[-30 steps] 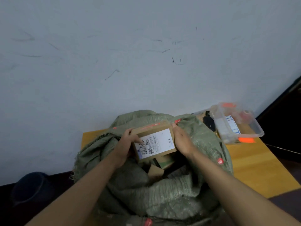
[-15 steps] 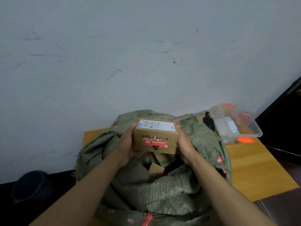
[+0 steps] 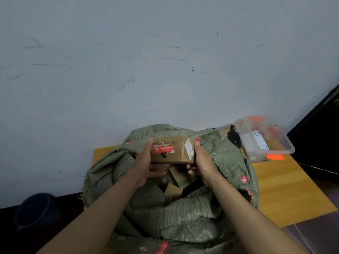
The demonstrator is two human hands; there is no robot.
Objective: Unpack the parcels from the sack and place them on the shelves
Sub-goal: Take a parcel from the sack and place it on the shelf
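A brown cardboard parcel (image 3: 171,150) with a red sticker on its near face and a white label on its right end hangs above the mouth of a green woven sack (image 3: 183,217). My left hand (image 3: 146,164) grips its left end, thumb on top and fingers underneath. My right hand (image 3: 201,162) grips the right end the same way. Inside the sack's opening lie more cardboard parcels (image 3: 180,180), partly hidden by the sack's folds and my hands.
The sack stands on a wooden table (image 3: 286,195) against a pale scuffed wall. A clear plastic box (image 3: 266,138) with orange clips sits at the table's back right, a black object (image 3: 233,137) beside it. A dark round bin (image 3: 34,211) is at the lower left.
Both hands have lifted the parcel out of the sack and turned it: the white label that faced up has rolled away, and the red-stickered face now points toward me.
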